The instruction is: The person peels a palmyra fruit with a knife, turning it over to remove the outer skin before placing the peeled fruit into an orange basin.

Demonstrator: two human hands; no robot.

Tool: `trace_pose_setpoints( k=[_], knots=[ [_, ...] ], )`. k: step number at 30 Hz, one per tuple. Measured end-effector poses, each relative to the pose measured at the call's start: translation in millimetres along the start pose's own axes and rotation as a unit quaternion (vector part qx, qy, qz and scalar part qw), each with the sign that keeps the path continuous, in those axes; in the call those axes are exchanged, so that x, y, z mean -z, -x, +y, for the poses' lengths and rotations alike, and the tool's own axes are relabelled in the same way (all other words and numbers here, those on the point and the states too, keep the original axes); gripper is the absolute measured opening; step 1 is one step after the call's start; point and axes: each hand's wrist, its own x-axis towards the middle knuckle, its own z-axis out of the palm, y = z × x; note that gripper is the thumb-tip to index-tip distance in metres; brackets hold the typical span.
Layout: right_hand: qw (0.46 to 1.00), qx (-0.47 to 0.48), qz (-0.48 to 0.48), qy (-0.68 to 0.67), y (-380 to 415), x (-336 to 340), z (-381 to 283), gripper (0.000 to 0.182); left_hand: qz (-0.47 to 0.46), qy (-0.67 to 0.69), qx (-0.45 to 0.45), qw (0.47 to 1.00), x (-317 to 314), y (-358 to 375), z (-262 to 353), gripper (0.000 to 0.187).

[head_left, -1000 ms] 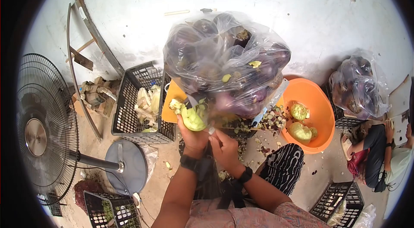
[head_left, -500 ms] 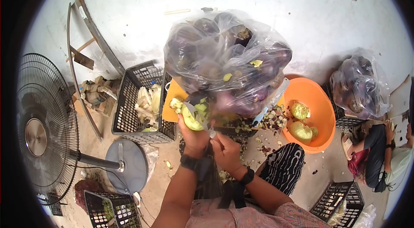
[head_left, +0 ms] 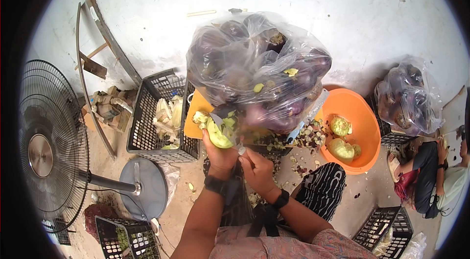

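Note:
My left hand [head_left: 219, 157] is closed round a pale green peeled eggplant [head_left: 219, 136], held just in front of a large clear plastic bag. In my right hand [head_left: 257, 173] is the pale handle of a knife [head_left: 241, 149]. Its grey blade looks blurred and lies close against the eggplant's right side, partly hidden among green peelings. Dark purple eggplants [head_left: 274, 112] fill the plastic bag [head_left: 259, 63], with a few peel scraps on top. An orange board [head_left: 192, 127] shows at the bag's left.
At right an orange tub [head_left: 367, 136] holds peeled eggplants [head_left: 341, 149]. A black crate [head_left: 164, 153] with pale scraps stands left, beside a floor fan [head_left: 41, 153]. Another bag of eggplants [head_left: 404, 97] and a seated person [head_left: 426, 176] are far right. Peelings litter the floor.
The blade and the eggplant have shifted very slightly against each other. Both hands keep nearly the same place and grip.

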Motion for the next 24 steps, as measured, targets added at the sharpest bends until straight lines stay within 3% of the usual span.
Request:
trace_pose_setpoints(
  k=[10,12,14,24],
  knots=[
    [0.999,-0.005,0.018,-0.034,-10,-10,5,0.022,-0.038,0.028,0.003,0.999,1,0,-1,0.077],
    [0.999,-0.007,0.021,-0.032,-7,-7,2,0.022,-0.128,0.0,0.003,0.992,6,1,1,0.07],
    [0.998,-0.044,-0.026,-0.029,-2,1,-4,0.021,-0.096,-0.001,0.007,0.995,7,1,2,0.07],
    [0.997,-0.066,-0.019,-0.034,-1,-1,-6,0.014,-0.017,0.005,0.014,1.0,5,-1,0,0.077]
  ],
)
